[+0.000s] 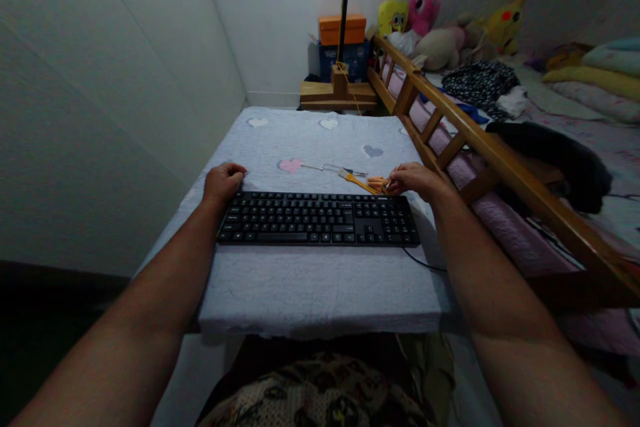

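A black keyboard (300, 219) lies flat on the cloth-covered table (320, 287), its cable running off to the right. My left hand (224, 183) rests beside the keyboard's far left corner, fingers curled together; whatever may be in them is hidden. At the far right corner, my right hand (414, 180) has its fingertips pinched, close against a small orange bundle (376, 183) whose kind I cannot make out. Just left of that bundle lies a flat brush (353, 179) with a yellow handle. Behind the brush is a thin metal tool (334, 167) with a pale shaft.
A bed with a wooden rail (465, 127) runs along the table's right side, holding plush toys (425, 13) and clothes. Beyond the far edge stand a wooden post base (337, 93) and an orange box (343, 29). A pale wall (125, 93) closes off the left.
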Demonstrator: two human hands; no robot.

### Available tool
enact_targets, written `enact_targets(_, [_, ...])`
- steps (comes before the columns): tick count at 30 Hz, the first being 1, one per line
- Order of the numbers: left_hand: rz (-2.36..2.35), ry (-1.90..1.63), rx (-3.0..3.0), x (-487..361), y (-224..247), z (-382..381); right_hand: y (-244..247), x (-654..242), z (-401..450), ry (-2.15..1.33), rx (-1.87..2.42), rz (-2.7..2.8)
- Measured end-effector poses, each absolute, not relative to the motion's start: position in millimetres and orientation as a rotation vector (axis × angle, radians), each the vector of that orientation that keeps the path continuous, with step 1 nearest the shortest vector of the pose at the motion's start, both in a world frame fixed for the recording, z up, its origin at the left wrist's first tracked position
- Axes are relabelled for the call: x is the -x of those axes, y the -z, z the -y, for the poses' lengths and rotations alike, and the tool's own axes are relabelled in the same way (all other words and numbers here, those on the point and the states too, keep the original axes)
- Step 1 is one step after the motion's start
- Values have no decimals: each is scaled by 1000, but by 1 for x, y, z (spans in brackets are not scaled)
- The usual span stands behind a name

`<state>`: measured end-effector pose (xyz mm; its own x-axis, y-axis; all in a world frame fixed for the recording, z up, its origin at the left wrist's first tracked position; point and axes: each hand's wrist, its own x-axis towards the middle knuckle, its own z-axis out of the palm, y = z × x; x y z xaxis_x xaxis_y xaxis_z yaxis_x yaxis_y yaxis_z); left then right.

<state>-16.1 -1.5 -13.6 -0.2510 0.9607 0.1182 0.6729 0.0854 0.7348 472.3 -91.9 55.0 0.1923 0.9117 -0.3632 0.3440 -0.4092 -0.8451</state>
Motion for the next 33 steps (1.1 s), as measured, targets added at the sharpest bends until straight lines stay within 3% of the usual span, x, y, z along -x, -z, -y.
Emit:
enact_targets(10, [-1997, -969, -1629, 15, 12, 2, -38, -459, 76, -840, 1622, 1204])
enact_targets(19, [-1987, -981, -1640, 15, 13, 1, -39, -473, 90, -962, 1773, 1233])
enact_targets(24, [-1984, -985, -1642, 17, 16, -1, -45, -472, 93, -923, 1690, 1175])
enact_targets(33, [-1978, -996, -1642, 17, 16, -1, -37, -441, 80, -1159, 1653, 1108])
